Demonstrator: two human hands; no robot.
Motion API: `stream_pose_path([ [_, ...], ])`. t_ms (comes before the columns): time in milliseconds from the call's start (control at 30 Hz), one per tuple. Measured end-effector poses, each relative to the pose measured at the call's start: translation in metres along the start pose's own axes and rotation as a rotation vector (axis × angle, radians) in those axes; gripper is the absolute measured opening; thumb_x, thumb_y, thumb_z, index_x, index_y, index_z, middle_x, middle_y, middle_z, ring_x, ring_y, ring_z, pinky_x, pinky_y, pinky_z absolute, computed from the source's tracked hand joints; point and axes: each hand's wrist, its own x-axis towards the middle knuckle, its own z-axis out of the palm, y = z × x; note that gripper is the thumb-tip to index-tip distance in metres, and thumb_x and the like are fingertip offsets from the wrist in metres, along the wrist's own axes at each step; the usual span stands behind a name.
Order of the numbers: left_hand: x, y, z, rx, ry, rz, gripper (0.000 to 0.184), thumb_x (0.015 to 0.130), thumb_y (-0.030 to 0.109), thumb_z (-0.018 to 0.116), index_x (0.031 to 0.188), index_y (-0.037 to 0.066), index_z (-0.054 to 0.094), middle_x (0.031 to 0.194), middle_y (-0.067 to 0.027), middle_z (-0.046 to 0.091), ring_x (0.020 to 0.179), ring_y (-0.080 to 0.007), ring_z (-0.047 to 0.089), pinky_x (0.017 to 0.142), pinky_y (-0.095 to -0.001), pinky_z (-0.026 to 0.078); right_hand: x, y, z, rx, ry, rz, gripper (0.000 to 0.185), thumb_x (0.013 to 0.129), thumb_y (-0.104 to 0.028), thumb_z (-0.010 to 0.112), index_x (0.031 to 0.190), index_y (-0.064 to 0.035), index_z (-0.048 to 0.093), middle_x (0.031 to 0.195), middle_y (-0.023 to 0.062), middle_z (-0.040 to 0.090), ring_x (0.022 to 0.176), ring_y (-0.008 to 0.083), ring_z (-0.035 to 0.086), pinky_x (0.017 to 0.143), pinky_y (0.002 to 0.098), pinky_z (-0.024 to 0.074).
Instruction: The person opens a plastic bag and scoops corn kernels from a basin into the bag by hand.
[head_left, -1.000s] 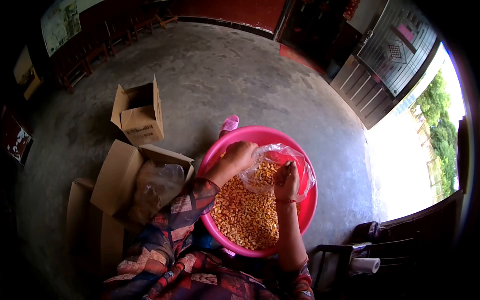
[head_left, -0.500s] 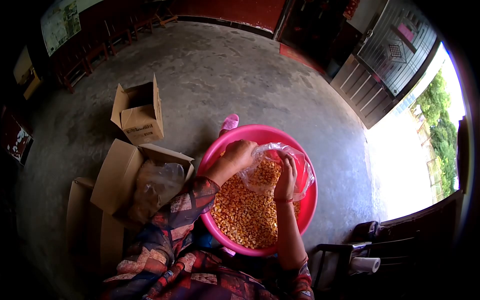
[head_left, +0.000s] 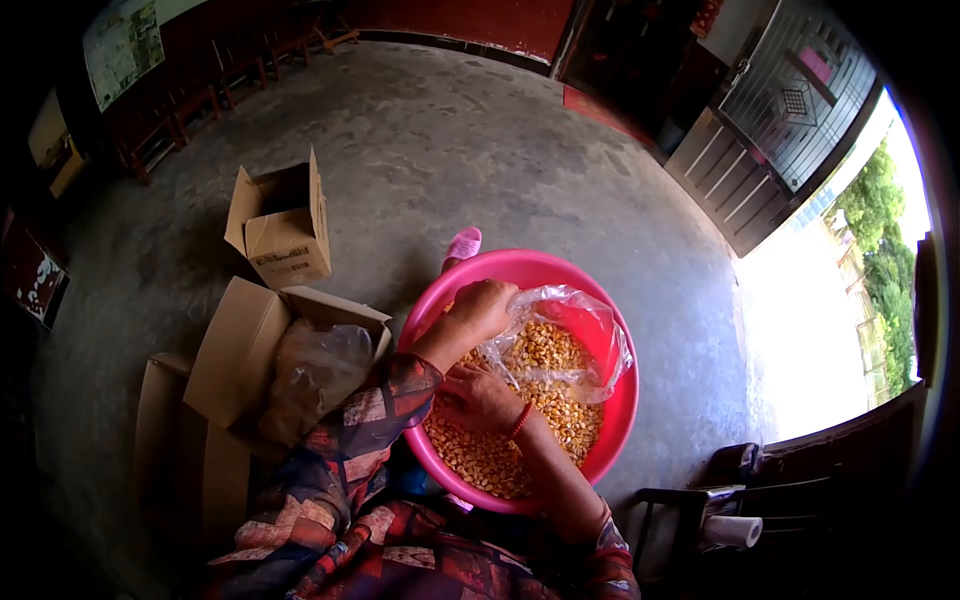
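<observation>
A pink tub (head_left: pixel 622 430) holds loose yellow-orange corn kernels (head_left: pixel 555 350). My left hand (head_left: pixel 485 308) is closed on the edge of a clear plastic bag (head_left: pixel 570 300), whose mouth spreads over the tub's far right side. Below my left forearm, my right hand (head_left: pixel 482 398), with a red bracelet at the wrist, reaches down into the kernels on the tub's left side. Its fingers curl in among the kernels and are partly hidden.
To the left, an open cardboard box (head_left: pixel 235 350) contains clear plastic bags (head_left: pixel 325 370); another open box (head_left: pixel 285 245) stands beyond it. A pink shoe (head_left: pixel 463 243) shows behind the tub. At lower right is a dark chair (head_left: pixel 690 500) with a white roll (head_left: pixel 733 531).
My right hand has left the bag's inner right side and moved left and down into the kernels. My left hand keeps its hold on the bag.
</observation>
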Motion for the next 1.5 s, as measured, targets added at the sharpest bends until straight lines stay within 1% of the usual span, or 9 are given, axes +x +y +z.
stream_pose_path([
  [133,0.0,0.002,-0.002,0.003,-0.023,-0.019,0.026,0.075,0.02,0.063,0.096,0.005,0.061,0.092,-0.0157,0.062,0.088,-0.033,0.059,0.075,-0.0408,0.047,-0.001,-0.008,-0.003,0.081,-0.257,0.181,0.017,0.076,-0.021,0.059,0.085,-0.0073,0.059,0.076,0.0153,0.059,0.074,0.0319,0.058,0.065,0.0416,0.0463],
  [367,-0.001,0.0,-0.001,0.0,0.01,0.017,0.027,0.075,0.02,0.063,0.097,0.005,0.06,0.093,-0.0159,0.062,0.088,-0.0334,0.059,0.075,-0.0412,0.047,0.001,-0.017,-0.003,0.157,-0.236,0.312,0.02,0.084,-0.024,0.055,0.082,-0.0043,0.057,0.073,0.0196,0.058,0.069,0.0296,0.059,0.061,0.0402,0.0461],
  [467,-0.002,0.004,-0.005,-0.007,0.02,0.007,0.028,0.075,0.02,0.063,0.098,0.005,0.06,0.094,-0.016,0.062,0.088,-0.0336,0.059,0.075,-0.0412,0.047,0.003,-0.013,-0.005,0.594,0.151,0.342,0.027,0.092,-0.028,0.047,0.083,-0.0038,0.055,0.066,0.0037,0.055,0.057,0.0144,0.052,0.048,0.0317,0.0416],
  [567,-0.003,0.005,-0.005,-0.013,-0.003,-0.033,0.028,0.075,0.019,0.063,0.099,0.005,0.059,0.094,-0.0162,0.062,0.089,-0.0337,0.059,0.075,-0.0411,0.048,0.001,-0.013,-0.026,1.132,0.142,0.782,0.023,0.092,-0.027,0.049,0.086,-0.0057,0.056,0.069,-0.0024,0.05,0.053,0.0057,0.044,0.044,0.0206,0.0325],
  [767,-0.005,0.012,-0.013,-0.007,-0.031,-0.027,0.029,0.076,0.02,0.062,0.101,0.005,0.059,0.095,-0.016,0.062,0.089,-0.0333,0.059,0.075,-0.0408,0.048,-0.009,-0.008,-0.033,1.109,-0.138,0.774,0.023,0.093,-0.028,0.047,0.086,-0.0076,0.056,0.058,-0.0075,0.04,0.047,0.0029,0.034,0.04,0.0179,0.0233],
  [867,-0.002,0.007,-0.007,0.002,-0.026,-0.017,0.029,0.076,0.021,0.062,0.1,0.005,0.06,0.095,-0.0157,0.062,0.089,-0.0329,0.059,0.075,-0.0408,0.048,-0.012,-0.005,-0.053,1.407,0.139,0.612,0.023,0.094,-0.024,0.043,0.085,-0.0071,0.055,0.052,-0.008,0.031,0.041,0.0025,0.025,0.038,0.0184,0.0195],
  [1067,-0.002,0.008,-0.007,0.011,-0.004,-0.001,0.028,0.076,0.022,0.061,0.098,0.005,0.06,0.094,-0.0163,0.062,0.088,-0.0328,0.059,0.075,-0.0408,0.048,-0.031,0.03,-0.065,1.358,1.006,0.59,0.018,0.093,-0.023,0.042,0.084,-0.0091,0.05,0.057,-0.0053,0.034,0.044,0.0047,0.027,0.038,0.0187,0.0227],
  [1300,-0.003,0.009,-0.007,0.003,0.03,0.006,0.027,0.075,0.023,0.061,0.096,0.006,0.062,0.088,-0.0161,0.063,0.083,-0.0331,0.06,0.072,-0.0418,0.048,-0.033,0.043,-0.062,1.36,1.188,0.545,0.021,0.091,-0.021,0.043,0.094,-0.0053,0.057,0.074,0.0006,0.056,0.064,0.0101,0.052,0.055,0.0226,0.0446],
  [1500,-0.004,0.01,-0.009,-0.007,0.031,0.002,0.022,0.076,0.02,0.059,0.094,0.008,0.062,0.085,-0.0156,0.063,0.082,-0.0335,0.06,0.071,-0.0418,0.048,-0.035,0.052,-0.058,1.204,1.163,0.4,0.03,0.091,-0.025,0.042,0.103,-0.0017,0.056,0.095,0.006,0.058,0.086,0.0148,0.053,0.082,0.0292,0.0433],
])
